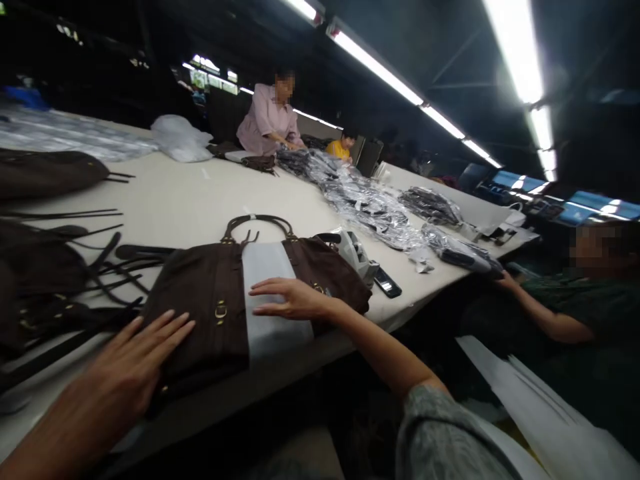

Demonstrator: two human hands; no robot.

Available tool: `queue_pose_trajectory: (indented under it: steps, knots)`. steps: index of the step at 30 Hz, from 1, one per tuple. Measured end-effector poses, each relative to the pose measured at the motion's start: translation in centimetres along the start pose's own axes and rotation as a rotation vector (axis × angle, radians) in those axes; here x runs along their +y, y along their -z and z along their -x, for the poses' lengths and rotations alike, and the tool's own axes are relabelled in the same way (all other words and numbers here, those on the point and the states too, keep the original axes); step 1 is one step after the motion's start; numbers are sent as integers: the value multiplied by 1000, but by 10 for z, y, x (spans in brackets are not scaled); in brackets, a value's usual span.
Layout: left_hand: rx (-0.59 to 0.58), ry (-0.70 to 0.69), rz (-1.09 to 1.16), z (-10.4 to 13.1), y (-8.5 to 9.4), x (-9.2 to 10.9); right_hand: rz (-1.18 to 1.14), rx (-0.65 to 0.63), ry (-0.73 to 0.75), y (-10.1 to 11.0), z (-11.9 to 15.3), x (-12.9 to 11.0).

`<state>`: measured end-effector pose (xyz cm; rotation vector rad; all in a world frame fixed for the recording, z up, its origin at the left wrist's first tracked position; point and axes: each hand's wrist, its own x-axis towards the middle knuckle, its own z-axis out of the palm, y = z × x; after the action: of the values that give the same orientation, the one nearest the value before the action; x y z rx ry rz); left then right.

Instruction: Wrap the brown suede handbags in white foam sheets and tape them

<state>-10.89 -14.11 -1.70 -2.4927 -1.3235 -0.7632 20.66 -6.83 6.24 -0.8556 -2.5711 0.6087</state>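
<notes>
Closest to my view are a grey sleeve (445,433) at the bottom and the left hand (131,370), laid flat with its fingers stretched over the left end of a dark brown bag (200,280). That palm grips nothing; it seems to steady the bag. The bag lies on its side along the near edge of the pale table (175,193), its handles (274,219) pointing away from me. A white sheet (277,337) runs across its middle, and the right hand (295,298) is above it, thumb and fingers well apart with nothing between them. I can't tell whether those fingertips touch the sheet.

I'd keep the left palm light and broad so the cloth isn't dragged, and smooth the sheet from its middle outward, keeping it straight between the two halves and clear of the buckle (221,311).

For room, I'd favour the far side, where bare tabletop spreads beyond the handles. The near edge is tight: the sheet's lower end reaches it, so I wouldn't pull the bag toward me. On the left, loose straps (107,273) crowd the bag and could snag; on the right, a phone (387,283) lies near the bag's end, with plastic-wrapped bundles (370,207) beyond.
</notes>
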Motion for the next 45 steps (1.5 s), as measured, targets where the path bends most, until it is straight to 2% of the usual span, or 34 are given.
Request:
queue_pose_trajectory:
  steps: [2, 5, 7, 9, 11, 15, 19, 22, 28, 36, 40, 45]
  knots:
    - [-35, -134, -20, 0, 9, 5, 6, 16, 51, 1, 30, 1]
    - [-94, -228, -59, -9, 22, 10, 140, -5, 84, -10, 68, -1]
    - [-101, -266, -73, -18, 28, 11, 238, 7, 75, -21, 82, -6]
    - [-100, -294, -77, -26, 31, 12, 305, 61, 63, -34, 85, -14]
    - [-89, -337, -89, -33, 33, 14, 337, 139, 74, -47, 79, -23]
    - [-69, -473, -122, -40, 45, 27, 331, 257, 111, -76, 50, -41]
    - [-96, -460, -88, -42, 56, 44, 270, 319, 7, -93, 23, -49]
    - [-66, -402, -76, -46, 59, 53, 234, 342, -94, -92, 15, -47]
    - [-72, -458, -83, -55, 63, 57, 193, 253, -24, -81, 21, -45]
    - [-45, -456, -99, -56, 66, 61, 339, 295, 22, -102, 15, -42]
    - [-60, -397, -115, -43, 59, 53, 383, 304, 37, -104, 8, -37]
    - [-20, -250, -110, -9, 38, 51, 372, 247, 117, -106, 12, -37]
